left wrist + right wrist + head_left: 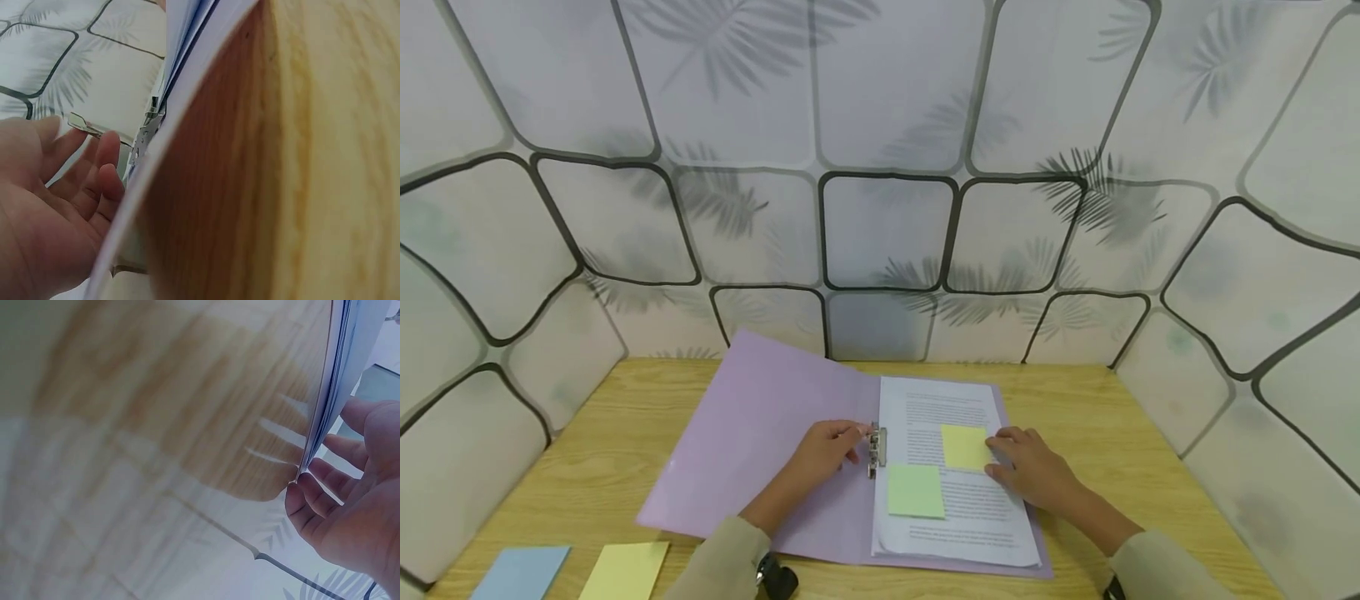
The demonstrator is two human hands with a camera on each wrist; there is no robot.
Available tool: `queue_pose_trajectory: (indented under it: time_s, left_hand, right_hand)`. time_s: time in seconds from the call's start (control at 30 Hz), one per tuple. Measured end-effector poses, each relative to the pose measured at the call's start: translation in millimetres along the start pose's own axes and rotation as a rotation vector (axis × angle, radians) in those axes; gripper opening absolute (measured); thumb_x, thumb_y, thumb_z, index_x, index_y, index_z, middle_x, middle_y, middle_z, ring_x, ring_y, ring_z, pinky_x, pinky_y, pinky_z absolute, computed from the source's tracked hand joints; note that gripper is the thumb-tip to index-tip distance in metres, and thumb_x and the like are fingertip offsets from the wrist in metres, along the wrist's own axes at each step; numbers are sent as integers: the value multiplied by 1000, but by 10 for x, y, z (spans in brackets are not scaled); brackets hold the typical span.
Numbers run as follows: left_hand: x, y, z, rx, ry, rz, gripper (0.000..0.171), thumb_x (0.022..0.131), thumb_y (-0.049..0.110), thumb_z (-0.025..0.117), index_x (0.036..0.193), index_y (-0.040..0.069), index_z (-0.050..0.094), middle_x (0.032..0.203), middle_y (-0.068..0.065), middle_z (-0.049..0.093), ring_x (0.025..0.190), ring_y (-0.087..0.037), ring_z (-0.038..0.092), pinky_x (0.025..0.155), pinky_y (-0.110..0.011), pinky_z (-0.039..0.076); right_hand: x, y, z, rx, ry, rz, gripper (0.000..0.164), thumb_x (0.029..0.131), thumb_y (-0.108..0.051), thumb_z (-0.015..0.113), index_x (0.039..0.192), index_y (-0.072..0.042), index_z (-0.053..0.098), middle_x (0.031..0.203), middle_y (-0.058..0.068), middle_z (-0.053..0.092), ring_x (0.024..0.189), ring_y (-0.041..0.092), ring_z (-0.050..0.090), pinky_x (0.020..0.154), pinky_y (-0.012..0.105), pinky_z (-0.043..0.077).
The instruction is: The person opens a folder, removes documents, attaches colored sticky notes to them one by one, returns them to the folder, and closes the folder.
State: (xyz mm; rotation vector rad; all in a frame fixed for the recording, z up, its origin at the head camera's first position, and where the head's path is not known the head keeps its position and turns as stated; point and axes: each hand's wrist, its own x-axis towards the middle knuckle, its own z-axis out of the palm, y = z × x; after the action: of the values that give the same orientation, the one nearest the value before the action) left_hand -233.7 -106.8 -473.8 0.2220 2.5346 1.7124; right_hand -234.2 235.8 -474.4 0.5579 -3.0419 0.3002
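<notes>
A purple folder [805,400] lies spread flat, with a stack of printed sheets [955,537] on its right side. At its spine is a metal lever clip [874,454]. My left hand [826,450] pinches the clip's lever [81,122], which stands out from the spine in the left wrist view. My right hand [1030,467] rests on the right edge of the sheets with fingers relaxed, fingertips right at a yellow sticky note [964,447]. A green sticky note [915,492] lies on the page, lower and nearer the clip.
A blue sticky pad [520,571] and a yellow sticky pad [625,568] lie at the front left of the wooden table [587,442]. Patterned cloth walls [887,233] enclose the table at the back and both sides.
</notes>
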Motion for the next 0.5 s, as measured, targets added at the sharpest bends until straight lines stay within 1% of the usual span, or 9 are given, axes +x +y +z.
queue_pose_trajectory:
  time_s: [0.07,0.13,0.2,0.27,0.3,0.4,0.5]
  left_hand:
    - [-3,1,-7,-14,-3,-7,28,101,23,59,115,5,75,102,-13,74,70,-15,63,57,-27,48]
    - [-1,0,-17,-20,-11,-15,27,100,22,62,115,4,75,96,-12,73,69,-15,63,57,-27,48]
    - [2,4,-27,-27,-24,-28,28,98,20,66,118,2,73,92,-11,73,68,-15,63,57,-27,49]
    - [6,4,-36,-30,-39,-38,32,96,18,68,122,0,71,95,-10,73,66,-15,63,56,-27,49]
    - [11,1,-38,-24,-47,-44,35,95,18,69,124,-1,69,93,-11,73,65,-15,62,56,-26,49]
    - [24,-19,-34,10,-88,-45,40,93,18,71,127,-3,66,102,-14,73,64,-14,61,58,-26,49]
    - [32,-56,-16,51,-126,-51,43,93,18,73,129,-4,65,116,-16,70,62,-13,59,60,-25,48]
  right_hand:
    - [2,-1,1,1,-4,3,47,96,-32,69,136,-9,63,138,13,57,126,35,52,95,56,53]
    - [3,2,4,2,-6,4,47,96,-32,69,136,-9,63,139,13,57,126,35,52,95,56,53]
    - [3,5,6,3,-7,3,47,96,-32,69,136,-9,63,139,13,57,126,35,52,95,56,52]
    - [3,8,8,4,-4,2,47,95,-32,69,136,-9,63,139,13,57,126,35,52,95,56,53]
    - [3,10,7,2,-3,1,47,95,-32,69,136,-9,63,138,13,57,126,36,52,95,57,52]
    - [2,13,5,3,-2,4,47,95,-32,69,136,-9,63,139,14,57,127,36,51,96,57,52]
    - [1,15,4,8,-4,7,48,95,-32,69,136,-9,63,139,14,57,128,37,51,96,58,52]
